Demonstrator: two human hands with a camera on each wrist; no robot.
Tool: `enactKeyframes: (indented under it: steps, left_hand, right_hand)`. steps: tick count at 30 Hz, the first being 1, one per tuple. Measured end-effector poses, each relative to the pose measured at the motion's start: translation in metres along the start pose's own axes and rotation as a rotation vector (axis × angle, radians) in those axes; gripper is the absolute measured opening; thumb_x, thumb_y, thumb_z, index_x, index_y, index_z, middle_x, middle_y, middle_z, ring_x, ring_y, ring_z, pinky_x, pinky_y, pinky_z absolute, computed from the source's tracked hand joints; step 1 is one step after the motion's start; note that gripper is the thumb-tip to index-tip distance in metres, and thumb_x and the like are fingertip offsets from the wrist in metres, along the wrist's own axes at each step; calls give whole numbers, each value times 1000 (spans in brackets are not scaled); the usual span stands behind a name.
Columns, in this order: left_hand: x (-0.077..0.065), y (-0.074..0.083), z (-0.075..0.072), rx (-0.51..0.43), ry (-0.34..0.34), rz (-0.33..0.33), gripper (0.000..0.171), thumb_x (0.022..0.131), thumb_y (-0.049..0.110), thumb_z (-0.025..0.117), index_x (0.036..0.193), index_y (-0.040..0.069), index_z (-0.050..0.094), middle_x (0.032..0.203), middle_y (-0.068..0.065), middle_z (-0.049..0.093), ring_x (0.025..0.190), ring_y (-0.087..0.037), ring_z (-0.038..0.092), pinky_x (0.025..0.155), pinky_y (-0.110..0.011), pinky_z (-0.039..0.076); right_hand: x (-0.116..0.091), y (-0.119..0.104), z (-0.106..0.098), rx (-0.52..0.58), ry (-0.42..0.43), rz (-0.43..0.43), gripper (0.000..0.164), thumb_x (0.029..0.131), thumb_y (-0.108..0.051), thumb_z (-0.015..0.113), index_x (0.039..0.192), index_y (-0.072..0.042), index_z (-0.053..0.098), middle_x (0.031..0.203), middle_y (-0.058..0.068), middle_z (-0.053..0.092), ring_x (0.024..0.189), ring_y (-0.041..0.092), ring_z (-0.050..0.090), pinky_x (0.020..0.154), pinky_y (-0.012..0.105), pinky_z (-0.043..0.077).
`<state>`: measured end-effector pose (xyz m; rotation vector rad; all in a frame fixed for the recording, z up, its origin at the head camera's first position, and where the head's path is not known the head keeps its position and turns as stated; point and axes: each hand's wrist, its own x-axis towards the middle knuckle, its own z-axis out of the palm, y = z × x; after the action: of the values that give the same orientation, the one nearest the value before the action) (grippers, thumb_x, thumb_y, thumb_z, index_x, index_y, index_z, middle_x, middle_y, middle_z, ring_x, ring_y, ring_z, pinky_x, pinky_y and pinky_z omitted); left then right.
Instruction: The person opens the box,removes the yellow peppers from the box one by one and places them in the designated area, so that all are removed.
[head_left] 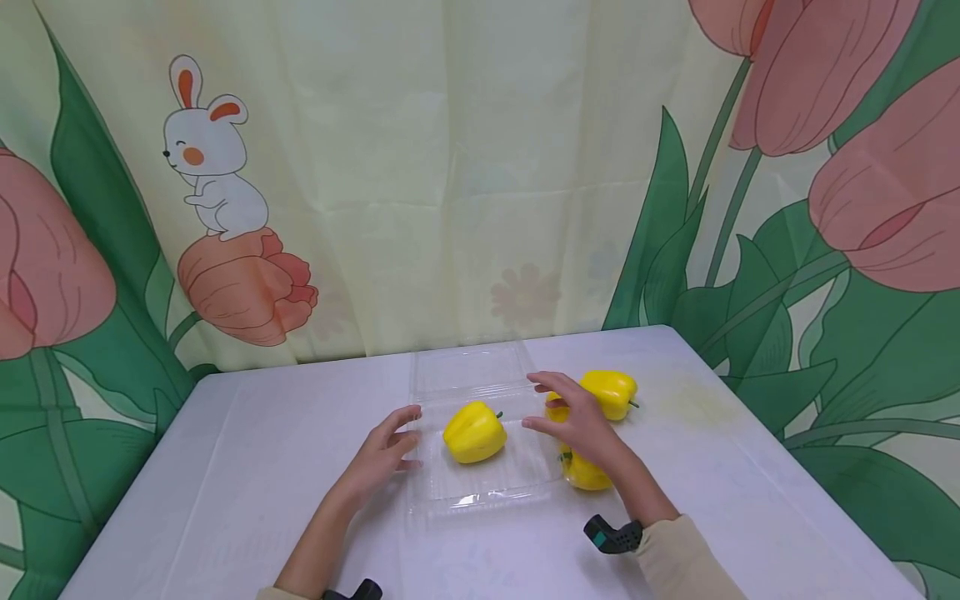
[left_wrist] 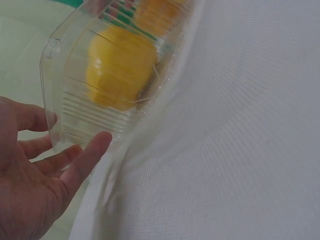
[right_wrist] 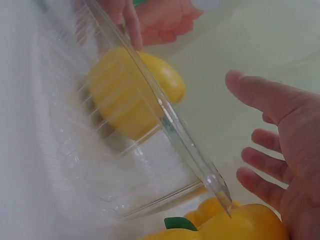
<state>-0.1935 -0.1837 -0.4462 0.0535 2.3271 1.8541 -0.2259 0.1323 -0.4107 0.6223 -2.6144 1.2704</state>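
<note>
A clear plastic clamshell box lies on the table with its lid folded back. Inside the base sits one yellow bell pepper, its green stem towards the right. My left hand is at the box's left wall, fingers spread and slightly bent; in the left wrist view the fingertips are close to the wall, and contact is hard to tell. To the right of the box, my right hand hovers with loose fingers, holding nothing. The right wrist view shows it apart from the box wall.
Right of the box, partly behind my right hand, lie a yellow bell pepper farther back and another pepper nearer me. More yellow shows by the right fingers. A white cloth covers the table; a printed curtain hangs behind it.
</note>
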Motion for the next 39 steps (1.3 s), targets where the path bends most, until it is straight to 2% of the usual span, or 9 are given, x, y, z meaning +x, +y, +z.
enactKeyframes:
  steps: [8,12,27,33,39]
  left_hand:
    - [-1,2,1,13,6,-7,46,99,14,50,145,16,41,151,-7,41,132,-32,48,89,-40,58]
    - [-1,2,1,17,7,-7,46,99,15,50,145,16,41,151,-7,41,132,-32,48,89,-40,58]
    - [-1,0,0,2,9,7,47,99,12,49,145,14,41,151,-9,41,131,-32,49,88,-39,58]
    - [-1,0,0,5,13,6,47,99,11,50,145,14,41,151,-9,41,130,-32,49,88,-39,58]
    - [0,-1,0,18,10,9,47,99,12,50,145,14,41,151,-9,41,131,-32,49,88,-39,58]
  right_hand:
    - [1,-6,2,7,-20,-23,63,78,-29,80,135,-22,54,138,3,55,118,22,58,95,41,55]
    - [3,-8,6,19,-33,-41,62,79,-24,80,135,-21,54,137,3,55,118,23,57,95,43,55]
    - [7,-16,19,45,-93,-32,62,79,-22,80,135,-22,54,136,1,55,117,27,58,94,46,55]
    - [9,-19,25,50,-143,-47,62,79,-25,80,135,-21,54,134,2,55,114,31,60,94,44,55]
    - [9,-21,29,36,-166,-45,62,79,-28,80,134,-20,55,134,1,56,116,29,59,94,41,55]
